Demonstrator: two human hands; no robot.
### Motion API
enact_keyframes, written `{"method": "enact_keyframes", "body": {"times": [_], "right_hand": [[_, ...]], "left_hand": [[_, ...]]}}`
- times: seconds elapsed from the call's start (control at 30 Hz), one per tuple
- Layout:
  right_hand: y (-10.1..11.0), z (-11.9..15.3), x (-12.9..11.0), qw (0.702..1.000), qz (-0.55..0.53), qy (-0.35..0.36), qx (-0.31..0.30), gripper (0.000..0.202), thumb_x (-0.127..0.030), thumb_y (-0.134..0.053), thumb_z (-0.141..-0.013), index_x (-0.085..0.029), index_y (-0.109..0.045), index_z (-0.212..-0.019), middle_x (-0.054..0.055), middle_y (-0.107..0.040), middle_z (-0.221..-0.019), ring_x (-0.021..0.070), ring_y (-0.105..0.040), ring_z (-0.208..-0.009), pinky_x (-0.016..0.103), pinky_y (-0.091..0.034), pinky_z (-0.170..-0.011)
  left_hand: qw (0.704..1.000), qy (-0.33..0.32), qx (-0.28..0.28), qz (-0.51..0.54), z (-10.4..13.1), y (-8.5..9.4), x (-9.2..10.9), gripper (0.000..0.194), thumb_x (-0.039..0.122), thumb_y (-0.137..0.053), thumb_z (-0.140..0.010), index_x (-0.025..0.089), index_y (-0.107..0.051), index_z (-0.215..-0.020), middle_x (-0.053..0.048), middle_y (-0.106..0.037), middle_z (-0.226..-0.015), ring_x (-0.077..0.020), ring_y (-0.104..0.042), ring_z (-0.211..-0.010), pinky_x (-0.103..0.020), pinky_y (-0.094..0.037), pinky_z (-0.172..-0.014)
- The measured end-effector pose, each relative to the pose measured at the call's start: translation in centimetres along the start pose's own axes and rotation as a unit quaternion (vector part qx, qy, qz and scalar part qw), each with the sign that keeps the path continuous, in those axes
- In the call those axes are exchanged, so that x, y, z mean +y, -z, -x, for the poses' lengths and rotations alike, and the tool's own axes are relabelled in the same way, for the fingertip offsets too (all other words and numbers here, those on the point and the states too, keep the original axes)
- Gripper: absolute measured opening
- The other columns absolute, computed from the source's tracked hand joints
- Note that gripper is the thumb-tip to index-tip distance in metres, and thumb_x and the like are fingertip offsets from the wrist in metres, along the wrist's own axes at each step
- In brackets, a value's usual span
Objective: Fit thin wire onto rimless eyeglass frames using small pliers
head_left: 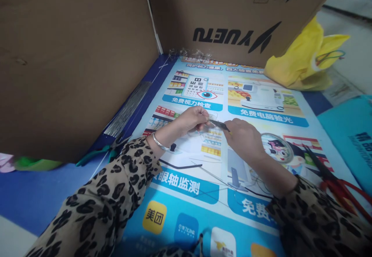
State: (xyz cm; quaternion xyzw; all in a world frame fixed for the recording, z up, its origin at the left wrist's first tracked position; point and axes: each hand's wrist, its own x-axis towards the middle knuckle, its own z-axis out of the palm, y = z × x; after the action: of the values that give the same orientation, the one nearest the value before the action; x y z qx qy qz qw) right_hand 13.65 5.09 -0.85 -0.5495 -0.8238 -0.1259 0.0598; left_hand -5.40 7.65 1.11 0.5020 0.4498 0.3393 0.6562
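My left hand is closed in a pinch on a thin, pale wire, whose loops show faintly around the fingertips. Wrapped in my right hand is a pair of pliers, with a dark nose pointing left and a bit of yellow by the grip. The nose reaches the wire close to my left fingertips; whether its jaws pinch the wire cannot be made out. Below my hands, a few loose straight wires lie across the printed poster.
Cardboard panels stand at left and back, with small clear pieces at their base. A bundle of silver wires lies left, near a teal-handled tool. Red-handled scissors, a yellow bag and a turquoise bag are right.
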Motion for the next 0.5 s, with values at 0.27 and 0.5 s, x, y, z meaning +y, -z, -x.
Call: {"method": "enact_keyframes", "body": {"times": [0.27, 0.5], "right_hand": [[0.29, -0.29, 0.40, 0.999, -0.043, 0.011, -0.027, 0.022, -0.029, -0.040, -0.087, -0.017, -0.058, -0.081, 0.007, -0.057, -0.078, 0.0188, -0.049, -0.075, 0.029, -0.027, -0.063], [0.09, -0.24, 0.56, 0.997, -0.065, 0.031, -0.021, 0.020, -0.028, -0.044, -0.084, -0.017, -0.059, -0.083, 0.007, -0.057, -0.078, 0.0192, -0.047, -0.076, 0.029, -0.027, -0.065]], "left_hand": [[0.999, -0.037, 0.001, -0.034, -0.17, 0.21, -0.10, 0.011, 0.008, -0.052, -0.075, 0.016, -0.045, -0.078, 0.002, -0.059, -0.065, -0.0021, -0.044, -0.039, -0.015, -0.026, -0.037], [0.997, -0.037, -0.013, -0.073, 0.12, 0.14, 0.19, 0.011, 0.009, -0.054, -0.076, 0.015, -0.046, -0.079, 0.003, -0.056, -0.061, -0.0021, -0.043, -0.039, -0.015, -0.025, -0.037]]}}
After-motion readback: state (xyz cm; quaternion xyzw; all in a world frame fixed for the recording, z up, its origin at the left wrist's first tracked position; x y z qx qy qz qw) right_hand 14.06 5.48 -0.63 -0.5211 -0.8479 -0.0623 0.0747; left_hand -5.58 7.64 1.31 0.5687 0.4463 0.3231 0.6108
